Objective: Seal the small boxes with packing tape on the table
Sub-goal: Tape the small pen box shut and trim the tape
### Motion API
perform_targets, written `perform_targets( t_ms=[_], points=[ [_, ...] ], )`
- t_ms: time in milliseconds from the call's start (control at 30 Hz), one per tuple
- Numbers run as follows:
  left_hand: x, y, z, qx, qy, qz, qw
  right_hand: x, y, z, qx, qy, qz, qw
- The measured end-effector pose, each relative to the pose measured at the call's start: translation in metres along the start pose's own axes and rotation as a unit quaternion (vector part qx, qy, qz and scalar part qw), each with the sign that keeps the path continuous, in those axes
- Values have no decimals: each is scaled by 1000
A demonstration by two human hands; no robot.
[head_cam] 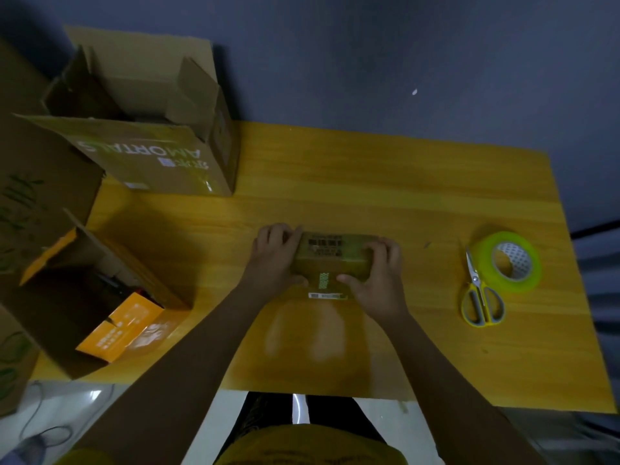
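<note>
Small box [330, 260] sits btwn both hands on table [402, 196]. Left hand [276, 255] and right hand [380, 273] grip its ends, thumbs on near face. Prob light, stiff cardboard; hold by ends. Tape roll [510, 261] and scissors [479, 290] right of right hand.

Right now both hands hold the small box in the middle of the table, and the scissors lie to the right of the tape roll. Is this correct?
Not quite. In the head view the scissors lie to the left of the tape roll, touching its side. The rest holds: the left hand and right hand hold the small box mid-table.
</note>
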State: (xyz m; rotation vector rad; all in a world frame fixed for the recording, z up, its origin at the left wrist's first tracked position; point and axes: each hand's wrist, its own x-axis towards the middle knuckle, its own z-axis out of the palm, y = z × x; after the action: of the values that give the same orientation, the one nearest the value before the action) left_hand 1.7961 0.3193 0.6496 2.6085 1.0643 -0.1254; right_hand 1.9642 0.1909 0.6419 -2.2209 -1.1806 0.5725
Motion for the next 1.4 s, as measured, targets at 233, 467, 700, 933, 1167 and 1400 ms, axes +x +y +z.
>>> perform_targets(
  t_ms=[233, 467, 700, 933, 1167, 1400],
  points=[
    [11, 10, -8, 68, -110, 7, 992, 19, -18, -11, -281, -185, -69, 939],
    [-2, 11, -3, 63, -108, 29, 992, 6, -13, -8, -276, -184, -67, 941],
    [-5, -5, -9, -67, -136, 101, 983, 17, -11, -13, -224, -221, -55, 948],
    [-7, -2, -10, -101, -46, 97, 989, 32, -19, -14, -338, -204, -84, 915],
    [13, -15, -5, -173, -53, 13, 983, 6, 8, 13, -245, 13, -212, 946],
    [9, -26, 28, -115, -17, -95, 989, -2, 34, 43, -78, -145, -139, 977]
  ],
)
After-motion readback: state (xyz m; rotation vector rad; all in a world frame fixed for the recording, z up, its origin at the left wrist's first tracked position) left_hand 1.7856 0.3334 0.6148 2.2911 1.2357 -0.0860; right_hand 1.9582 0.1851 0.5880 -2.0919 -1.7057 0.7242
